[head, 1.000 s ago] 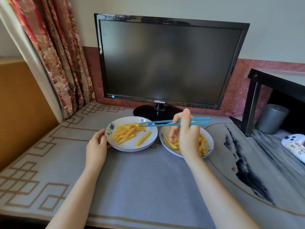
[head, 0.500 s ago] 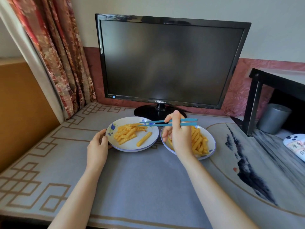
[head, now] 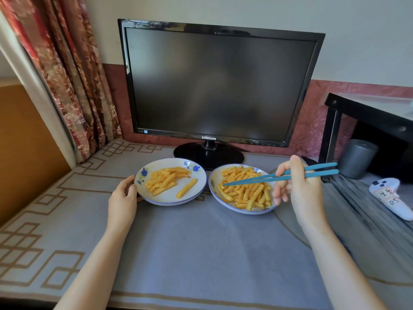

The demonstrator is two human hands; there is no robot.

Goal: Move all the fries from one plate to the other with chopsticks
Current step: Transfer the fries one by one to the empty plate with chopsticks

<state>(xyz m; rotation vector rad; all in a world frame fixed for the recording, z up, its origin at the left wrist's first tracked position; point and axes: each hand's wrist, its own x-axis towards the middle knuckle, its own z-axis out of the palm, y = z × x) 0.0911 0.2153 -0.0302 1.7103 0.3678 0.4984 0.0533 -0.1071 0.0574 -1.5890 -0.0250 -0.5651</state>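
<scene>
Two round, glazed plates with blue floral rims sit side by side at frame centre on the grey woven tabletop [head: 201, 242]. Ridged, crinkle-cut left fries [head: 165, 181] form a sparse pile on the left plate [head: 169, 199]. The right fries [head: 245, 191] fill the right plate [head: 212, 182]. The right hand [head: 299, 189] grip holds two slim blue chopsticks [head: 279, 176]. Their tips nearly meet at the heap's left edge, left of the grip. The left hand [head: 123, 198] grip holds the left plate's lower-left rim.

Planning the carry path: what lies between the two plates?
Head view: only a narrow strip of bare mat between left plate and right plate.
</scene>
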